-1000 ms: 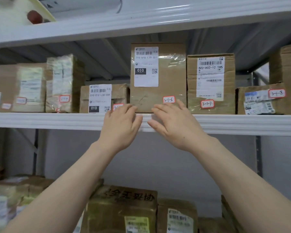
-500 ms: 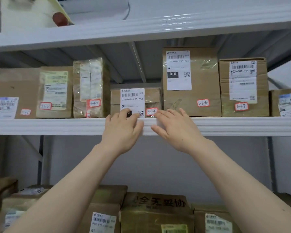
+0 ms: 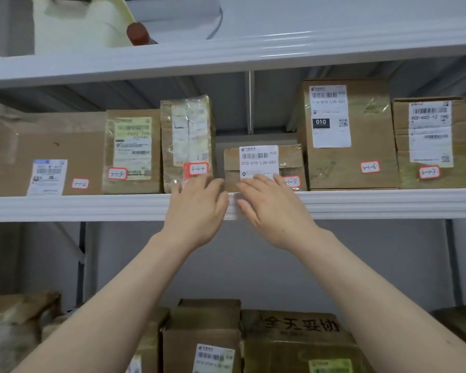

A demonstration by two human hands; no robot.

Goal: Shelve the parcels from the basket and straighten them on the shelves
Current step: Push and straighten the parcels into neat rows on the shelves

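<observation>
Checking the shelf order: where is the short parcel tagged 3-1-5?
On the middle shelf, centre, the short parcel sits between two taller parcels, behind both hands' fingers.

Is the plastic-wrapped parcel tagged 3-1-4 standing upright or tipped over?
Upright: the plastic-wrapped parcel stands on its narrow end on the middle shelf, taller than wide, sides about vertical.

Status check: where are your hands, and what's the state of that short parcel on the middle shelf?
Left hand and right hand open, flat, no grip. Fingertips at the short parcel on the shelf edge. Parcel upright, label forward. Taller parcels close on both sides, nothing blocking.
</observation>
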